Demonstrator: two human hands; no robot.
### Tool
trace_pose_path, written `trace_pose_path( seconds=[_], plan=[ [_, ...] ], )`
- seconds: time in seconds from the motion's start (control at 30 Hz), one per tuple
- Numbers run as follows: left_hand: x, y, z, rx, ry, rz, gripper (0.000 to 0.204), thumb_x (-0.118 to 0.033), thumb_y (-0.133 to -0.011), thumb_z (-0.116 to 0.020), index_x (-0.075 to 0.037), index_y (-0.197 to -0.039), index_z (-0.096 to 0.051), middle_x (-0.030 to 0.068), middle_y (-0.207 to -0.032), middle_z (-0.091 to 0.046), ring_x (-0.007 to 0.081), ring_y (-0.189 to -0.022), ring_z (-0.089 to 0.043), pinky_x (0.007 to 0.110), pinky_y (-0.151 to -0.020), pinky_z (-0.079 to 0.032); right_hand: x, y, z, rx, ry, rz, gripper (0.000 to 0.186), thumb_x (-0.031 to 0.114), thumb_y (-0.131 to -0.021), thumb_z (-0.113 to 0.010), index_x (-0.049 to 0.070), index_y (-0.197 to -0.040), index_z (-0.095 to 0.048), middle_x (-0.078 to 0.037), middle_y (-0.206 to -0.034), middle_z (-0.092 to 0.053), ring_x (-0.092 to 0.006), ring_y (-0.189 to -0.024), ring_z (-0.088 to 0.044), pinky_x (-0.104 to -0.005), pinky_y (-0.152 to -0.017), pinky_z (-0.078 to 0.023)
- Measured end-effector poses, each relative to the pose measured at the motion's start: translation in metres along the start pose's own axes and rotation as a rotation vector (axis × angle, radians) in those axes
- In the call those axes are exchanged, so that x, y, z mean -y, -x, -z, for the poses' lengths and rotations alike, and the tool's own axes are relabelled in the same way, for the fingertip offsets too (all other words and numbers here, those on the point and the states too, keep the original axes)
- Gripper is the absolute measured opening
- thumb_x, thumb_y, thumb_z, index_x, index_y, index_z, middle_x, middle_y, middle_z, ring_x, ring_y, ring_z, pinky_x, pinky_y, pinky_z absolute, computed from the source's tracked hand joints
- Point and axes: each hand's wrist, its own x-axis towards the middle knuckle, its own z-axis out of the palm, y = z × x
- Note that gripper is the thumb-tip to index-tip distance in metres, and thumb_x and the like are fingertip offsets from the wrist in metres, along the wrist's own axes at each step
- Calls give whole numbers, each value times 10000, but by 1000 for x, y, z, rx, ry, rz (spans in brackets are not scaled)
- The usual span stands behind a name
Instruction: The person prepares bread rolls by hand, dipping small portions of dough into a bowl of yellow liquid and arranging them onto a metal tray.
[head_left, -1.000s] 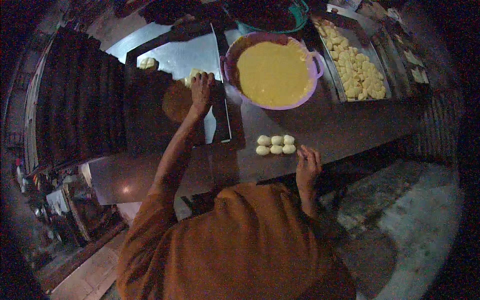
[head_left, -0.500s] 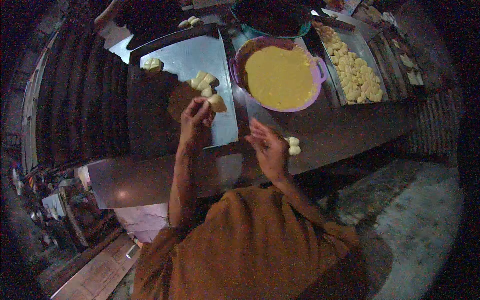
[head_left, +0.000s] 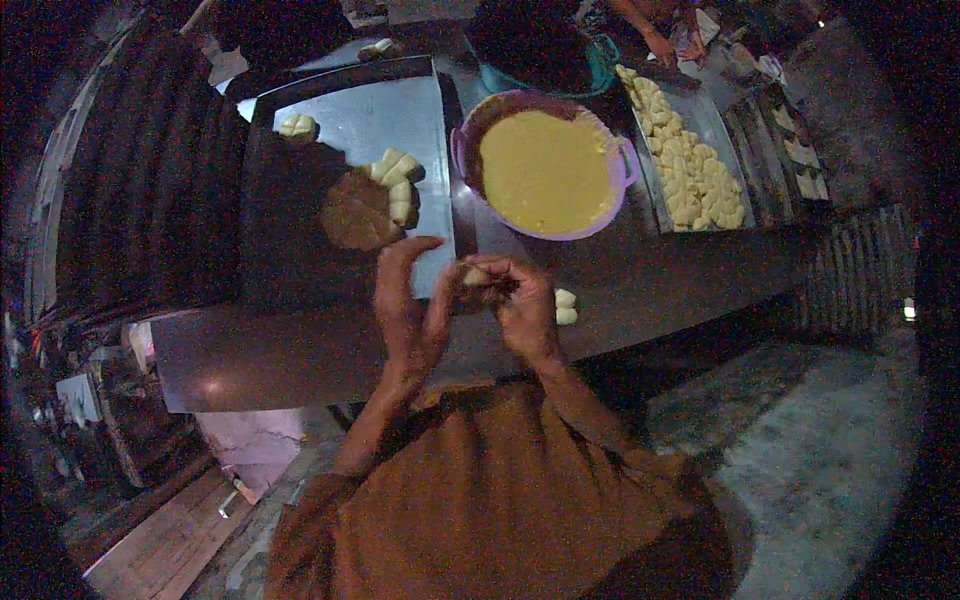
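My right hand (head_left: 527, 308) pinches a small pale dough piece (head_left: 471, 276) in its fingertips, above the table's near side. My left hand (head_left: 406, 305) is beside it, thumb and forefinger spread wide and the palm holding nothing; its thumb is close to the dough piece. Beyond my left hand, a short row of pale dough pieces (head_left: 398, 172) rests on the metal tray (head_left: 425, 110) next to a round brown patch (head_left: 358, 210). Another dough lump (head_left: 297, 126) sits near the tray's far left. Two small dough balls (head_left: 566, 306) lie on the table just right of my right hand.
A purple basin (head_left: 630, 165) of yellow mixture stands ahead, with a teal basin (head_left: 603, 65) behind it. At the right, a long tray (head_left: 728, 135) is crowded with dough pieces. Another person's hand (head_left: 660, 48) reaches in at the far right. Dark ridged racks (head_left: 150, 190) flank the left.
My left hand has come back from the dough on the tray and opened beside my right hand. My right hand, open before, now pinches a dough piece. Another person's arm has appeared at the far right.
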Motion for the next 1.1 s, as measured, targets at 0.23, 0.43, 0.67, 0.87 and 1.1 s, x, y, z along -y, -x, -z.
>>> trace_pose_path(
  seconds=[0.23,0.43,0.67,0.87,1.1],
  plan=[
    [-32,-1,-55,123,-80,-671,280,-249,-751,-747,-66,-940,-651,69,-868,-656,209,-772,-631,342,-692,-487,3,16,42,19,-90,-139,283,100,-832,-673,25,-1100,-614,-61,-1040,-645,-151,-928,-604,-306,-822,-490],
    [-24,-10,-95,493,493,-258,361,-324,-832,-617,-30,-1041,-616,128,-897,-640,270,-827,-635,375,-710,-483,16,4,85,18,16,-131,342,113,-836,-665,27,-1158,-590,-56,-1071,-644,-135,-936,-601,-298,-814,-491],
    [5,4,-107,597,653,448,395,-288,-959,-463,-1,-1220,-540,114,-1137,-609,212,-1066,-567,360,-955,-425,60,-98,162,142,193,53,410,129,-840,-657,28,-1226,-561,-49,-1107,-644,-116,-946,-597,-288,-806,-493],
    [18,1,-33,239,297,581,198,-153,-920,-583,2,-1027,-642,76,-1003,-658,167,-967,-603,315,-887,-462,40,-323,229,405,692,316,304,148,-903,-600,84,-1198,-632,-10,-1034,-683,-103,-875,-607,-286,-726,-502],
    [56,27,25,-224,113,621,146,-142,-911,-595,-33,-998,-640,55,-974,-643,166,-927,-591,305,-851,-459,-29,-446,194,722,1142,-312,235,31,-779,-608,105,-976,-712,2,-784,-669,-134,-637,-572,-346,-532,-465]
  ],
)
